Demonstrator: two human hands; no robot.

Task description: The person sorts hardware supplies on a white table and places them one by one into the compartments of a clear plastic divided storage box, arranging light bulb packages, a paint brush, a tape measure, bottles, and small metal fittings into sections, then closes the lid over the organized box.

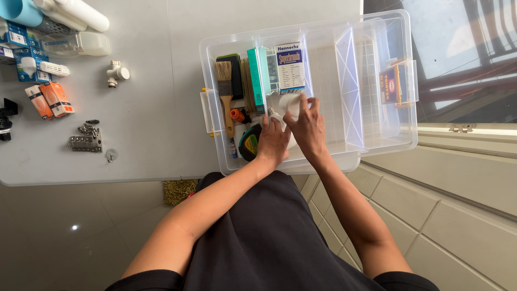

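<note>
One view, head camera, looking straight down:
Container: clear plastic storage bin (377,148) resting on the right end of the grey counter (145,108), part of it overhanging the edge toward the window side.
Object in hand: white light bulb (286,103), inside the bin's middle section, just right of the upright teal box (256,81) and just below the white-and-blue carton (290,66).
Bulb axis: appears to run roughly left to right; the metal screw base points left, toward the left hand, and the white globe lies under the right fingers.
Right hand (308,129): fingers curled over the globe from above and the near side, gripping it.
Left hand (272,141): low in the bin beside the bulb's base, fingers bent; whether it pinches the base or only steadies it cannot be told.
Nearer hand: the right hand has the fuller hold; the left is touching or just beside the base.
Bulb relative to hands: directly ahead of both palms, away from the body, between the fingertips of the two hands.
Left compartment: paintbrush (224,91) lying lengthwise, dark flat block (233,73), small orange-capped item (237,114), black-and-green tape measure (249,143) touching the left wrist area.
Right compartment: clear divider (350,86) upright, red-and-blue packet (390,85) against the far wall.
Counter, well apart to the left: orange boxes (49,100), white pipe fitting (116,73), metal hardware (86,141).
</note>
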